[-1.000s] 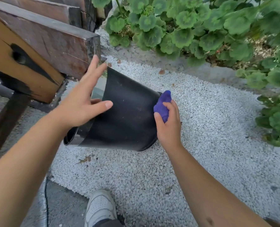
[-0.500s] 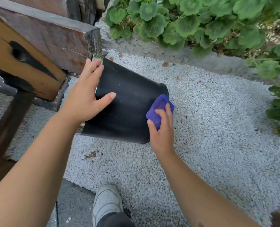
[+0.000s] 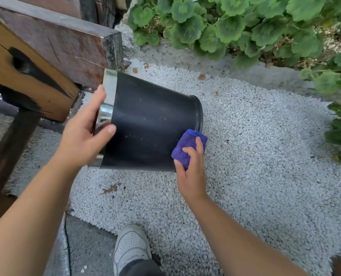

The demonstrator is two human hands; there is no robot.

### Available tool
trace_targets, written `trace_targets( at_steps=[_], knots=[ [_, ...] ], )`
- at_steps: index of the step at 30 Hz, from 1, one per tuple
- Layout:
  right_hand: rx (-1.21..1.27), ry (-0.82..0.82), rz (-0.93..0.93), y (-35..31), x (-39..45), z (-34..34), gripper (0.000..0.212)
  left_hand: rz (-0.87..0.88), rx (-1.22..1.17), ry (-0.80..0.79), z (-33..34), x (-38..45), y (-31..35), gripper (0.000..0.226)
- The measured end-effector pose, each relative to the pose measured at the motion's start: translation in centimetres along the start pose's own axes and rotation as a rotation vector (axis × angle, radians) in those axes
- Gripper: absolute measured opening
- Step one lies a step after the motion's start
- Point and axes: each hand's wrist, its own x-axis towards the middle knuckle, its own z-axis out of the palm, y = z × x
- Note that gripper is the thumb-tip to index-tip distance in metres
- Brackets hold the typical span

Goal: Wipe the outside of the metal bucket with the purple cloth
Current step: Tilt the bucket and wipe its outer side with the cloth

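A black metal bucket (image 3: pixel 149 126) with a shiny silver rim lies tilted on its side over white gravel, its mouth toward the left. My left hand (image 3: pixel 84 136) grips the rim, thumb on the black wall and fingers over the silver edge. My right hand (image 3: pixel 191 170) holds a folded purple cloth (image 3: pixel 187 142) and presses it against the lower right of the bucket's wall, near the base. The inside of the bucket is hidden.
A heavy wooden bench or beam (image 3: pixel 52 48) stands close at the upper left, almost touching the bucket's rim. Green leafy plants (image 3: pixel 235 22) border the gravel (image 3: pixel 265 156) at the top and right. My white shoe (image 3: pixel 130 248) is at the bottom, beside a thin black cable (image 3: pixel 67 246).
My right hand slid the cloth down the bucket's wall toward its lower edge. My left hand shifted from lying flat on the wall to gripping the rim, and the silver rim came into view.
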Motion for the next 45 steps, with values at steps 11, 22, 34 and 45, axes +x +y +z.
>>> trace_targets(
  at_steps=[11, 22, 34, 45],
  knots=[
    [0.071, 0.021, 0.089, -3.4, 6.8, -2.5, 0.029, -0.148, -0.186, 0.015, 0.0, 2.5, 2.9, 0.062],
    [0.121, -0.128, 0.298, -2.6, 9.7, -3.9, 0.024, -0.187, 0.339, -0.216, 0.7, 3.5, 7.0, 0.071],
    [0.150, 0.051, 0.222, -1.5, 1.8, -2.4, 0.033, -0.253, 0.451, -0.228, 2.4, 8.7, 8.1, 0.053],
    [0.146, 0.175, 0.182, -2.5, 0.3, -0.4, 0.037, -0.319, 0.218, 0.309, -0.3, 7.3, 5.6, 0.025]
  ],
)
